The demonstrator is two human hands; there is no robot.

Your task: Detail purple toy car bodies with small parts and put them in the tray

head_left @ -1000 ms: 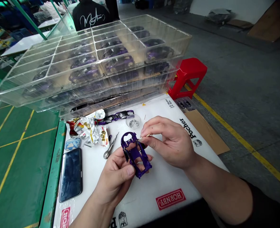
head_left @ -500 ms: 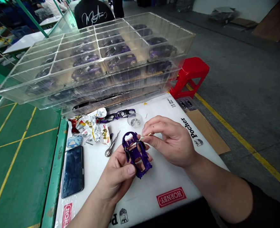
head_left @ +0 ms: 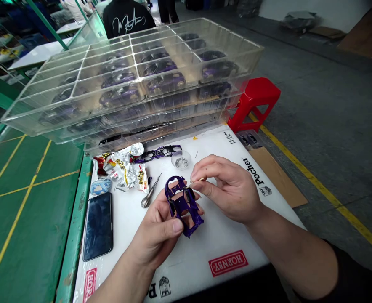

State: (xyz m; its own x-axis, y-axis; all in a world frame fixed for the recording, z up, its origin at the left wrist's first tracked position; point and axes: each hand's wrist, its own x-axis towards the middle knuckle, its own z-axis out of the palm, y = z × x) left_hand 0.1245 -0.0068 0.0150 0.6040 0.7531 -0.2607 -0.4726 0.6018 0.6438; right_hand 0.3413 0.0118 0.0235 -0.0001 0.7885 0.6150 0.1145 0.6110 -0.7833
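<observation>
A purple toy car body frame (head_left: 186, 213) is held tilted over the white foam surface, its round-cornered opening at the top. My left hand (head_left: 160, 229) grips it from the left and below, thumb on its near side. Beside its upper right edge, my right hand (head_left: 225, 185) pinches a thin, pale stick (head_left: 198, 180) between thumb and fingertips. The stick's tip is at or very near the frame; contact cannot be made out. A small clear dish (head_left: 181, 160) with silvery contents lies just beyond the hands. Left of the frame lies a metal-handled pointed tool (head_left: 148, 198).
Stacked clear trays (head_left: 135, 78) of purple car bodies stand at the back. More purple frames (head_left: 157, 153), a crumpled wrapper (head_left: 127, 168), a blue item (head_left: 100, 187) and a phone (head_left: 98, 227) lie at the left. A red stool (head_left: 257, 101) stands behind right; a person (head_left: 126, 19) is beyond.
The view has shifted slightly, so most things appear a little further right. Both hands keep their holds on the frame and the stick, with little visible movement.
</observation>
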